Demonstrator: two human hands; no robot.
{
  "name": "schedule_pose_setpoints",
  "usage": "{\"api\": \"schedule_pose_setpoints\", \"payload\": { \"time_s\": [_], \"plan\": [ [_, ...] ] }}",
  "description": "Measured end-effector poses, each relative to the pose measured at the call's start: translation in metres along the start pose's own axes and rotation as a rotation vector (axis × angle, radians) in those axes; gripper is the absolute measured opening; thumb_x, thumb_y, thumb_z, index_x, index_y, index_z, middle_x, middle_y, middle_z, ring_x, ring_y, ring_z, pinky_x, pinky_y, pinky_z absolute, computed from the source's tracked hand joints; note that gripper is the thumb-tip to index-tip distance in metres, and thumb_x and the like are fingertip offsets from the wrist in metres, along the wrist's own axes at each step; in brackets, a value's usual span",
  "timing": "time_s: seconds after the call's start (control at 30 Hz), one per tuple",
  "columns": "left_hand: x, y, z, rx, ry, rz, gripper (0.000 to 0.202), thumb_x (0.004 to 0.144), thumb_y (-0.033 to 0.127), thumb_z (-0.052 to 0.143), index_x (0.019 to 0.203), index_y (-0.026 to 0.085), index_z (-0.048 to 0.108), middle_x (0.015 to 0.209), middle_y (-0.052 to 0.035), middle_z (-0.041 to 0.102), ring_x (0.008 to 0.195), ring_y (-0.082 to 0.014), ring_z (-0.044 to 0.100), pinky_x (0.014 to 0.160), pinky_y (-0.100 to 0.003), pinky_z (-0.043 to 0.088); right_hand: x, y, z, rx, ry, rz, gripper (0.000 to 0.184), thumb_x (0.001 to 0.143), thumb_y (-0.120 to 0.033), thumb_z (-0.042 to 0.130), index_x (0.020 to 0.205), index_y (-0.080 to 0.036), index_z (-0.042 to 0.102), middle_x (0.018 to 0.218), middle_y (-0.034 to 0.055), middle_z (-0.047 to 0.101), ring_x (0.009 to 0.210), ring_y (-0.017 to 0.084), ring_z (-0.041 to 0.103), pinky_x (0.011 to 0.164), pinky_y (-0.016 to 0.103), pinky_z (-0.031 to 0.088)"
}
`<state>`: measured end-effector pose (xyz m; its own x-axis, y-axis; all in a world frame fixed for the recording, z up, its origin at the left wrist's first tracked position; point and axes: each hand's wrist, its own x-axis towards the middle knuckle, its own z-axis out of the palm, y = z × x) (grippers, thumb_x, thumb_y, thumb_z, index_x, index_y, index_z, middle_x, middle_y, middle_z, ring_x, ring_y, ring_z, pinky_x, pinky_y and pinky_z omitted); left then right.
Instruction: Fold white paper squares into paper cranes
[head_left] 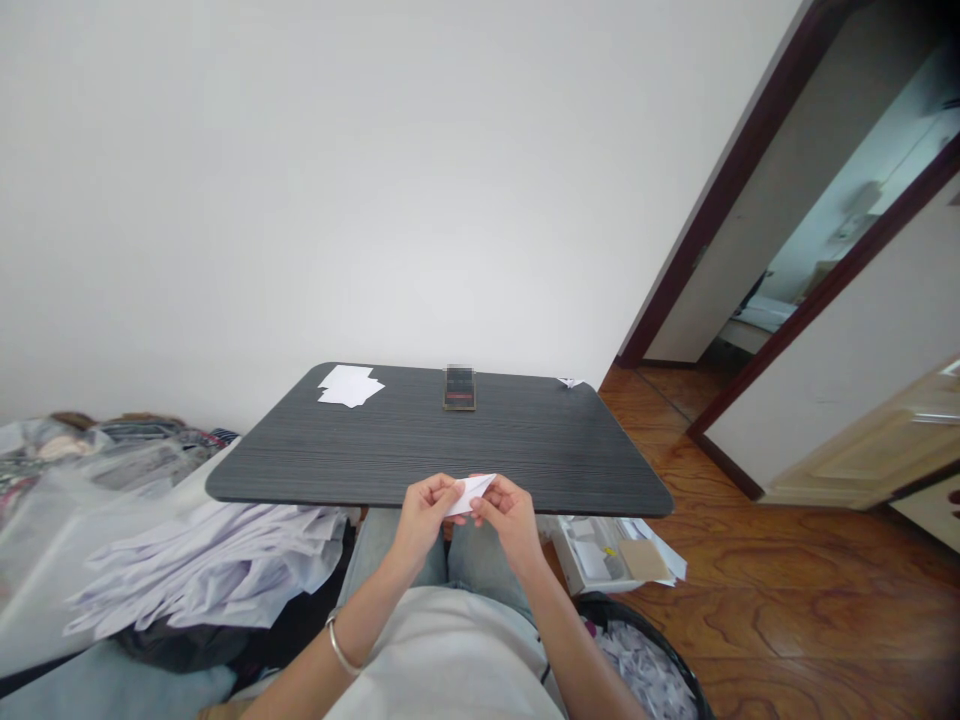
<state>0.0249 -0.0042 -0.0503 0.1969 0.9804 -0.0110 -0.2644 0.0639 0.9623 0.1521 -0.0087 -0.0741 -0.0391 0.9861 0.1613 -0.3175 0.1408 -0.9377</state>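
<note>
A small folded piece of white paper is held between both hands, just over the front edge of the dark table. My left hand pinches its left side, thumb on top. On the other side, my right hand grips the paper with thumb and fingers. One pointed corner of the paper sticks up to the right, and a crease runs across it. The fingers hide its underside.
White paper sheets lie at the table's back left, a phone-like device at the back middle, a folded paper piece at the back right. White cloth is piled at left. A box and a bin of paper stand at right.
</note>
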Motion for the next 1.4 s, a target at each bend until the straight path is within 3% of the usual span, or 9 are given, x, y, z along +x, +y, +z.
{"api": "schedule_pose_setpoints", "payload": {
  "time_s": [0.27, 0.5, 0.67, 0.8, 0.9, 1.0, 1.23, 1.4],
  "plan": [
    [0.003, -0.005, -0.006, 0.076, 0.038, -0.005, 0.029, 0.067, 0.039, 0.066, 0.068, 0.011, 0.061, 0.055, -0.0001, 0.062, 0.049, -0.0096, 0.054, 0.044, -0.018, 0.046, 0.001, -0.006, -0.006, -0.056, 0.134, -0.169, 0.025, 0.074, -0.028, 0.061, 0.098, -0.021, 0.056, 0.070, -0.0019, 0.056, 0.054, 0.010, 0.055, 0.043, 0.019, 0.044],
    [0.005, -0.007, -0.007, 0.155, -0.024, 0.004, 0.032, 0.069, 0.042, 0.063, 0.074, 0.010, 0.062, 0.060, -0.0026, 0.064, 0.050, -0.0108, 0.055, 0.039, -0.017, 0.045, 0.003, -0.007, -0.011, -0.187, 0.130, -0.170, 0.016, 0.073, -0.029, 0.062, 0.085, -0.019, 0.059, 0.065, -0.0014, 0.056, 0.056, 0.011, 0.056, 0.046, 0.020, 0.045],
    [-0.001, 0.001, -0.004, 0.069, -0.034, -0.008, 0.045, 0.073, 0.047, 0.055, 0.099, 0.011, 0.060, 0.078, -0.0071, 0.065, 0.064, -0.0167, 0.062, 0.043, -0.021, 0.050, 0.002, -0.008, -0.010, -0.216, 0.203, -0.181, 0.016, 0.072, -0.031, 0.062, 0.082, -0.018, 0.059, 0.062, -0.0019, 0.054, 0.053, 0.011, 0.054, 0.045, 0.020, 0.045],
    [-0.004, 0.002, -0.005, 0.104, -0.076, 0.037, 0.060, 0.067, 0.034, 0.066, 0.121, 0.019, 0.047, 0.089, -0.0060, 0.064, 0.072, -0.0175, 0.062, 0.051, -0.023, 0.053, 0.002, -0.008, -0.010, -0.223, 0.223, -0.184, 0.015, 0.073, -0.032, 0.061, 0.079, -0.018, 0.059, 0.061, -0.0017, 0.053, 0.052, 0.011, 0.052, 0.045, 0.020, 0.044],
    [-0.002, -0.001, -0.008, 0.139, -0.117, 0.071, 0.044, 0.067, 0.030, 0.066, 0.108, 0.016, 0.058, 0.096, -0.0069, 0.063, 0.075, -0.0168, 0.061, 0.055, -0.023, 0.053, 0.003, -0.009, -0.012, -0.213, 0.200, -0.176, 0.012, 0.074, -0.030, 0.060, 0.076, -0.018, 0.061, 0.057, -0.0025, 0.053, 0.051, 0.011, 0.051, 0.045, 0.020, 0.044],
    [0.000, -0.003, -0.011, 0.140, -0.118, 0.059, 0.029, 0.068, 0.029, 0.065, 0.091, 0.013, 0.063, 0.085, -0.0061, 0.065, 0.073, -0.0164, 0.061, 0.055, -0.024, 0.053, 0.003, -0.010, -0.015, -0.217, 0.133, -0.160, 0.010, 0.075, -0.028, 0.059, 0.075, -0.019, 0.063, 0.056, -0.0026, 0.053, 0.051, 0.011, 0.052, 0.047, 0.021, 0.044],
    [0.003, -0.002, -0.012, 0.127, -0.059, 0.055, 0.028, 0.062, 0.029, 0.070, 0.084, 0.012, 0.065, 0.077, -0.0049, 0.067, 0.064, -0.0144, 0.061, 0.059, -0.025, 0.051, 0.003, -0.014, -0.019, -0.216, -0.056, -0.071, 0.014, 0.069, -0.028, 0.065, 0.080, -0.020, 0.068, 0.074, 0.0011, 0.059, 0.060, 0.013, 0.057, 0.051, 0.023, 0.048],
    [0.001, 0.001, -0.010, 0.127, -0.002, 0.052, 0.024, 0.060, 0.027, 0.072, 0.078, 0.013, 0.064, 0.072, -0.0034, 0.068, 0.060, -0.0129, 0.060, 0.060, -0.024, 0.048, 0.005, -0.011, -0.020, -0.187, -0.065, -0.045, 0.012, 0.064, -0.022, 0.069, 0.076, -0.019, 0.069, 0.065, -0.0010, 0.059, 0.054, 0.011, 0.055, 0.052, 0.023, 0.047]
  ]
}}
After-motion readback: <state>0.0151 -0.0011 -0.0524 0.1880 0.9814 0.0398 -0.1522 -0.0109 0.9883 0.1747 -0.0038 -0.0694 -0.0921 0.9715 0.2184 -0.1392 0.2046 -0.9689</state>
